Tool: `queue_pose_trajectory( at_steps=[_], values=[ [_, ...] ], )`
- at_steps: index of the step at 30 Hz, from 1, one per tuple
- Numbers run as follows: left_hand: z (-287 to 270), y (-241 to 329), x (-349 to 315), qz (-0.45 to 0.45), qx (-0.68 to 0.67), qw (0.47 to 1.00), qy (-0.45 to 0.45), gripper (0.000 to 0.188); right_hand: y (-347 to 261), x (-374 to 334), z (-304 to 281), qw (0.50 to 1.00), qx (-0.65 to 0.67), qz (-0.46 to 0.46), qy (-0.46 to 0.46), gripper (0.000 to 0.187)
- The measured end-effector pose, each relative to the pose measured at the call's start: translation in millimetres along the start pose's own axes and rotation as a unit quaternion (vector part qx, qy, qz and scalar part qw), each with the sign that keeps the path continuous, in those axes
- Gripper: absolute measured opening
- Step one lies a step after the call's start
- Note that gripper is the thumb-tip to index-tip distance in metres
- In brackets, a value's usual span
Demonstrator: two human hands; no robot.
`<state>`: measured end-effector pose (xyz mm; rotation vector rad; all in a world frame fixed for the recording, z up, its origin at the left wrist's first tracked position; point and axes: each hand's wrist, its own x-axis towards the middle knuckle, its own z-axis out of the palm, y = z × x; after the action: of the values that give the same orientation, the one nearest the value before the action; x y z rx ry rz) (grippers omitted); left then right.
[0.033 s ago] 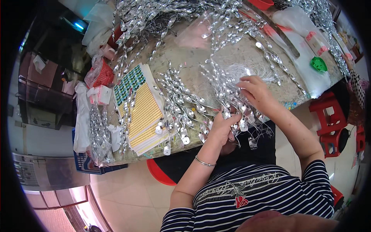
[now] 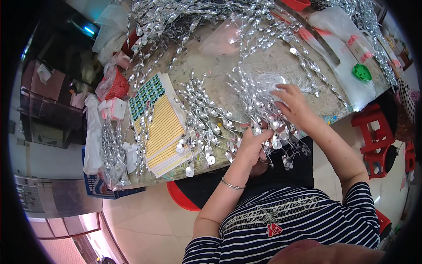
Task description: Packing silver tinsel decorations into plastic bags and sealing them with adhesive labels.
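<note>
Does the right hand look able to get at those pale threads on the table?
Probably yes: the right hand hovers right beside the pale threads, with nothing visible blocking it.

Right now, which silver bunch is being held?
The bunch in the left hand, near the right hand; others, like the cluster beside yellow sheets, are unheld.

A single fisheye view looks steeply down from head height. It faces the hands (image 2: 293, 107) and counter (image 2: 206, 65) from close above.

Strips (image 2: 256, 99) r slvr, shirt (image 2: 314, 223) navy/wht striped.
</note>
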<state>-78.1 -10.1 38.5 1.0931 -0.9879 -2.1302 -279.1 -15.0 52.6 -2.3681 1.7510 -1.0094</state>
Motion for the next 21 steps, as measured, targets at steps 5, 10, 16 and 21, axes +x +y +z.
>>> queue_pose_trajectory(
  at_steps=[5, 10, 16, 21],
  values=[
    [-2, -3, -1, -0.01, -0.038, 0.999, 0.001, 0.035, 23, -16, 8, 0.993, -0.034, 0.099, 0.059, 0.055],
    [-3, 2, -10, -0.024, -0.082, 0.996, -0.032, 0.034, 33, -19, 9, 0.981, 0.057, 0.184, 0.019, 0.047],
    [-5, -11, -6, -0.005, -0.024, 0.999, -0.021, 0.028, 24, -35, 0, 0.921, 0.235, 0.307, -0.033, 0.034],
    [-9, -12, -5, -0.004, -0.001, 1.0, -0.013, 0.023, 0, -105, -25, 0.912, 0.204, 0.354, 0.035, 0.044]
  ],
)
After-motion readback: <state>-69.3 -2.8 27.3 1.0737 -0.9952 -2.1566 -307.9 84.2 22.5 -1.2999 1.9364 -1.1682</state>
